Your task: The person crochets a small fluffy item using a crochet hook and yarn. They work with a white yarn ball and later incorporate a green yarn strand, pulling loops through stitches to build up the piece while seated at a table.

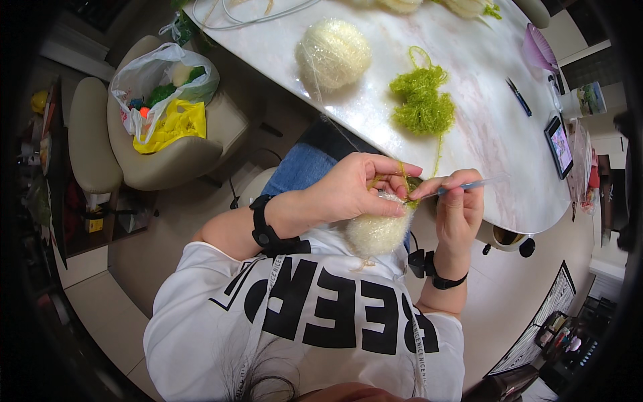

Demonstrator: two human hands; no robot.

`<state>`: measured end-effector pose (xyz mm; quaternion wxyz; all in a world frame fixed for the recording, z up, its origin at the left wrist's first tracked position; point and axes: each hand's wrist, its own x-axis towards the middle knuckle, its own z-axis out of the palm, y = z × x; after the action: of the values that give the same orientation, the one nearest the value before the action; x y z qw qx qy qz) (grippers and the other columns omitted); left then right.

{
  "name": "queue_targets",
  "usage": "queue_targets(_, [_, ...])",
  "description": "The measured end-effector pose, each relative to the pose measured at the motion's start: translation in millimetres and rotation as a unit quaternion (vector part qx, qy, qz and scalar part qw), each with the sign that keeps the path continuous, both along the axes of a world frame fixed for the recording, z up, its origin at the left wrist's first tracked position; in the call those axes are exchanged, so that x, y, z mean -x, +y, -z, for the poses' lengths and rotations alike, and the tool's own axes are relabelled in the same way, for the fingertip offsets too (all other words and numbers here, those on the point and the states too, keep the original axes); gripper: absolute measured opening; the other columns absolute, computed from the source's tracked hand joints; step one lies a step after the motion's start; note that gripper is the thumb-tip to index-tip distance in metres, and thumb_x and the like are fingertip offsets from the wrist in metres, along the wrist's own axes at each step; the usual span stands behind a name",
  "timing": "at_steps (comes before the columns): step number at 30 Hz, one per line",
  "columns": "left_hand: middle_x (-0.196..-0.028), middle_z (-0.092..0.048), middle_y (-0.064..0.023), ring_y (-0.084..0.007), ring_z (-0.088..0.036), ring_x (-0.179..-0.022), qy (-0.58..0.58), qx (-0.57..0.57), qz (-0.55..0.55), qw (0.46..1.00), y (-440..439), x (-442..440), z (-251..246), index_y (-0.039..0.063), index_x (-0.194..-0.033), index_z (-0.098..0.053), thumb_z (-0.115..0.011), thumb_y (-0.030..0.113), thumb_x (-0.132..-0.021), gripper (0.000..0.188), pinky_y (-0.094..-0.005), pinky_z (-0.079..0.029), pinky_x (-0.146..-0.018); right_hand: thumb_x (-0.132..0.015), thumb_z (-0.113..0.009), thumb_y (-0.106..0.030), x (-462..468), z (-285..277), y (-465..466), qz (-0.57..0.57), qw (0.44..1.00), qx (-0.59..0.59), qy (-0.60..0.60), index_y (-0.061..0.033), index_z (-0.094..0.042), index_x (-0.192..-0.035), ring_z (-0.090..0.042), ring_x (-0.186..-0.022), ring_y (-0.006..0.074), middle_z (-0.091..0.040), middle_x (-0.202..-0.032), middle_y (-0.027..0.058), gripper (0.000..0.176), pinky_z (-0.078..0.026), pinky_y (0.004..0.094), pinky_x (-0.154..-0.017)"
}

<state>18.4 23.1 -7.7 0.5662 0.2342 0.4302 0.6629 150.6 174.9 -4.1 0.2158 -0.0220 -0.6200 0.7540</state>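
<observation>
My left hand [371, 186] grips the top of a fuzzy cream crocheted piece [379, 233], with green yarn looped over its fingers. In my right hand [454, 201] is a crochet hook [464, 186] with a translucent bluish handle; its metal tip meets the green stitches at the piece's top edge. From there a green strand runs up to a loose heap of fuzzy green yarn [424, 103] on the marble-look table [361, 108]. A ball of cream yarn [334, 54] rests on the table to the left of the heap.
More cream pieces [464, 6] lie at the table's far side. A pen [519, 97], a smartphone [558, 147] and a purple dish [540, 47] are to the right. On the left, a chair [171, 168] holds a white plastic bag [198, 93] and a yellow bag [178, 125].
</observation>
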Motion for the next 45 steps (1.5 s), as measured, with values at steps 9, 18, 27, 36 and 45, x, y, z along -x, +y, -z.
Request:
queue_targets(9, [-0.091,-0.061,-0.0013,-0.0042,-0.055,-0.084,0.041,0.027,-0.008,0.999,0.9,-0.2,2.2,-0.003,-0.127,-0.054,-0.07,-0.006,-0.075,0.055,-0.018,-0.043,-0.077,-0.081,-0.059,-0.005,-3.5,-29.8,-6.8,0.018,0.928,-0.372,0.008,-0.002,-0.053,-0.093,-0.066,-0.082,0.0277,-0.066,-0.086,0.0181,0.013,-0.053,0.0325,-0.07])
queue_targets(18, [-0.095,-0.064,-0.0035,-0.0061,-0.058,-0.086,0.004,0.008,-0.046,0.999,0.9,0.7,5.2,-0.006,-0.125,-0.054,-0.065,-0.007,-0.077,0.049,-0.0193,-0.046,-0.08,-0.068,-0.063,-0.006,1.5,-22.7,-21.3,0.082,0.708,-0.68,0.171,-0.0121,-0.053,-0.091,-0.062,-0.081,0.0265,-0.062,-0.091,0.0114,0.026,-0.056,0.0379,-0.071])
queue_targets(27, [-0.113,-0.063,-0.0142,-0.0133,-0.06,-0.104,-0.219,0.017,0.122,0.968,-0.9,3.0,2.7,-0.009,-0.126,-0.05,-0.061,-0.014,-0.073,0.055,-0.0268,-0.047,-0.092,-0.07,-0.065,-0.006,-6.0,-10.0,-14.2,0.073,0.734,-0.639,0.22,-0.0124,-0.061,-0.096,-0.062,-0.085,0.0232,-0.06,-0.099,0.0078,0.027,-0.054,0.0364,-0.077])
queue_targets(36, [-0.088,-0.062,-0.0009,-0.005,-0.057,-0.081,-0.054,0.032,0.021,0.998,-4.2,2.1,-7.7,-0.006,-0.125,-0.053,-0.071,-0.005,-0.074,0.054,-0.02,-0.047,-0.078,-0.101,-0.039,-0.025,-1.2,5.3,-23.5,0.07,0.996,0.008,0.049,-0.0035,-0.037,-0.103,-0.065,-0.083,0.0303,-0.064,-0.087,0.0246,0.021,-0.053,0.0392,-0.075])
queue_targets(45, [-0.092,-0.064,-0.0013,-0.0043,-0.058,-0.083,-0.152,0.002,-0.006,0.988,-1.6,-3.7,-3.4,-0.003,-0.135,-0.043,-0.069,-0.006,-0.077,0.064,-0.0191,-0.047,-0.078,-0.059,-0.073,0.003,1.3,6.8,-22.3,0.169,0.809,-0.533,0.18,-0.0066,-0.067,-0.093,-0.063,-0.082,0.0283,-0.062,-0.102,0.0132,0.035,-0.054,0.0326,-0.066])
